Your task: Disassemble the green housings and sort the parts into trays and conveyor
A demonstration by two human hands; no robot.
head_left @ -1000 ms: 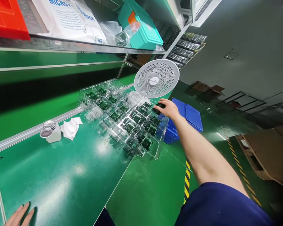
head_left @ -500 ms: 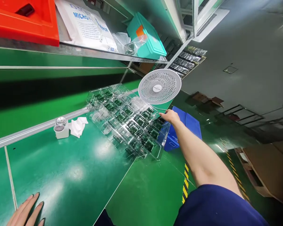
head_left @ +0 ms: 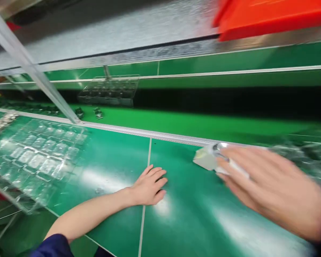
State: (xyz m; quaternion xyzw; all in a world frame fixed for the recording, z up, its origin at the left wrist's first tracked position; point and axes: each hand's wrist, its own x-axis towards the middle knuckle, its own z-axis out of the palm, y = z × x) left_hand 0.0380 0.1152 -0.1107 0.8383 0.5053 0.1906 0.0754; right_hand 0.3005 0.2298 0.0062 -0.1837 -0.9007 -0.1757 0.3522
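My left hand (head_left: 151, 185) lies palm down on the green tabletop (head_left: 187, 210), fingers spread and holding nothing. To its right, my blurred right hand (head_left: 270, 182) has its fingers curled at a small white container (head_left: 205, 159) with a shiny metal top. The container looks tipped toward this hand, and the fingers cover its right side. A piece of white tissue (head_left: 239, 169) shows among the fingers; whether it is gripped too, I cannot tell. Close behind the right hand are blurred clear plastic trays (head_left: 307, 146).
At left lies a clear tray (head_left: 40, 160) with many pockets, crossed by a slanting metal post (head_left: 42, 78). Another clear tray (head_left: 109, 91) sits behind the metal rail (head_left: 139, 134), near small circuit boards (head_left: 98, 113). A red bin (head_left: 278, 21) rests on the shelf above.
The view has swung left. My right hand has come from beside the filled trays to the white container and tissue. My left hand still lies flat on the table.
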